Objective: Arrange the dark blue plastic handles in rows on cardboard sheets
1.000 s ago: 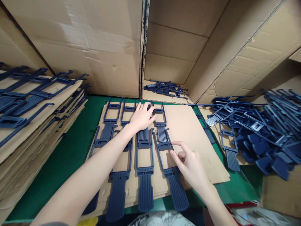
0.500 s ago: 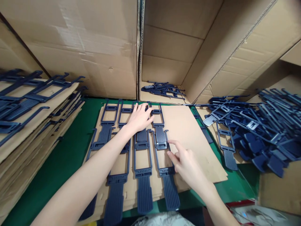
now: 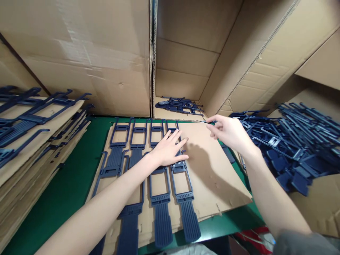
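Several dark blue plastic frames [image 3: 161,184], each with a ribbed flat tongue, lie in two rows on a cardboard sheet [image 3: 209,191]. My left hand [image 3: 170,150] rests flat with fingers spread over the right-hand frames, hiding parts of them. Above the far right part of the sheet, my right hand [image 3: 230,132] is raised, casting a shadow on the cardboard. Its fingers are loosely bent, with thumb and index finger slightly apart; no held thing shows. A thin dark bar [image 3: 203,121] is visible behind its fingertips.
On the left stands a stack of cardboard sheets [image 3: 53,148] layered with similar frames. A tangled heap of frames [image 3: 300,141] lies at the right. More parts [image 3: 180,105] sit inside an open carton [image 3: 186,60] behind. The tabletop [image 3: 66,177] is green.
My right hand has left the near right frame and risen away and to the right. My left hand has come nearer and rightward, onto the right-hand frames. The view has shifted slightly.
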A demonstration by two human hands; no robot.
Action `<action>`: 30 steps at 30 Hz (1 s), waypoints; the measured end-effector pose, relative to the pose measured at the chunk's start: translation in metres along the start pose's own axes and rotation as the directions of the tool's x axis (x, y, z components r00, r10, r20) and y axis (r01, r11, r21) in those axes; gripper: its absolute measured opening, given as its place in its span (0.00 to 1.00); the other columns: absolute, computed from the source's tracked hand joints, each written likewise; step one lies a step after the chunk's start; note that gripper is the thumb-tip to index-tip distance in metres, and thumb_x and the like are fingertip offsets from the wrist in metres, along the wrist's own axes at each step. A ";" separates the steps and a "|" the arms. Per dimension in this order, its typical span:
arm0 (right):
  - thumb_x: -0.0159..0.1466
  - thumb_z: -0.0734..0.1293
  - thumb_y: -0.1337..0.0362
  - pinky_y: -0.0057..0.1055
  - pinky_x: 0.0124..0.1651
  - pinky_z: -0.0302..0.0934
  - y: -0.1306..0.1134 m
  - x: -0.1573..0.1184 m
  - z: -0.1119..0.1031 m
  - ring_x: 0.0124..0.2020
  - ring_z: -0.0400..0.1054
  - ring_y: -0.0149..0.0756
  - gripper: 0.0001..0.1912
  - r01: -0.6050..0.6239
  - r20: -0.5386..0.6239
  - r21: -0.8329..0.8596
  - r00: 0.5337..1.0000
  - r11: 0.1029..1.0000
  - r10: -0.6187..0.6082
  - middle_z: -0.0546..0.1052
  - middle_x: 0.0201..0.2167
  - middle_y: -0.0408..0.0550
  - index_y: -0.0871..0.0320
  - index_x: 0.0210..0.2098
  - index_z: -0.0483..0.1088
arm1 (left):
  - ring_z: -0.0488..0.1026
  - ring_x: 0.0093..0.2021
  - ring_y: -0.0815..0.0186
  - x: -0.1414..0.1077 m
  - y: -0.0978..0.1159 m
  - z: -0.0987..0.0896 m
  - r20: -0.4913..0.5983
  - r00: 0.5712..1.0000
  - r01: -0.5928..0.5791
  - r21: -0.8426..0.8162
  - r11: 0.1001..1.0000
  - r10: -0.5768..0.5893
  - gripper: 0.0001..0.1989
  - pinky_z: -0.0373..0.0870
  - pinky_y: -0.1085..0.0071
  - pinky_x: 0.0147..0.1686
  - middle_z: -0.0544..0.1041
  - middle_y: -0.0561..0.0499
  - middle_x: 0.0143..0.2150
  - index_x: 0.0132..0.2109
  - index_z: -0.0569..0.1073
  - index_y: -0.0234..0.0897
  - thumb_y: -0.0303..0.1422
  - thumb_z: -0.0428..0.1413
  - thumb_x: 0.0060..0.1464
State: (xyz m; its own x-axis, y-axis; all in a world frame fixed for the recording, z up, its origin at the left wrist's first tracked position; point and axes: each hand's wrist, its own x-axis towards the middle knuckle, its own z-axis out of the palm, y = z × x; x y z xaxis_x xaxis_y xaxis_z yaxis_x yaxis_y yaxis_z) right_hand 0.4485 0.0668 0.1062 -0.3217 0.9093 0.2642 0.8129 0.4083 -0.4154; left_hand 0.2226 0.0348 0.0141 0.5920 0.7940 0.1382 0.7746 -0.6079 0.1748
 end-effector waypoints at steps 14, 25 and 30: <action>0.51 0.67 0.72 0.37 0.35 0.66 0.099 0.070 0.029 0.25 0.73 0.45 0.03 -0.270 0.323 -0.639 0.756 0.720 0.570 0.72 0.15 0.55 0.65 0.24 0.75 | 0.38 0.70 0.49 -0.002 -0.005 0.007 0.032 0.999 0.005 0.047 0.999 -0.007 0.40 0.34 0.53 0.66 0.43 0.33 0.70 0.67 0.55 0.31 0.56 0.39 0.60; 0.53 0.68 0.66 0.27 0.29 0.64 0.126 0.048 0.033 0.20 0.70 0.34 0.10 -0.340 0.369 -0.582 0.700 0.739 0.612 0.73 0.16 0.52 0.62 0.17 0.72 | 0.39 0.70 0.50 -0.002 -0.006 0.008 0.011 1.000 0.009 0.030 1.000 -0.010 0.39 0.34 0.53 0.67 0.44 0.37 0.71 0.66 0.58 0.32 0.56 0.41 0.59; 0.56 0.65 0.57 0.37 0.36 0.64 0.117 0.042 0.012 0.36 0.74 0.49 0.14 -0.356 0.169 -0.646 0.796 0.675 0.581 0.77 0.31 0.60 0.61 0.28 0.76 | 0.38 0.70 0.51 -0.001 -0.005 0.006 0.020 1.000 0.013 0.034 0.999 -0.014 0.38 0.34 0.53 0.66 0.44 0.38 0.71 0.66 0.58 0.33 0.56 0.39 0.60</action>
State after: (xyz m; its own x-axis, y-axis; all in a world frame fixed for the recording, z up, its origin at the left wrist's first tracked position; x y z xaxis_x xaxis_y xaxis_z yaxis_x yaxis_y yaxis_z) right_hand 0.5246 0.1540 0.0583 0.1346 0.9748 -0.1781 0.9771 -0.1007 0.1877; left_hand 0.2191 0.0369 0.0067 0.5857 0.8022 0.1163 0.7892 -0.5971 0.1435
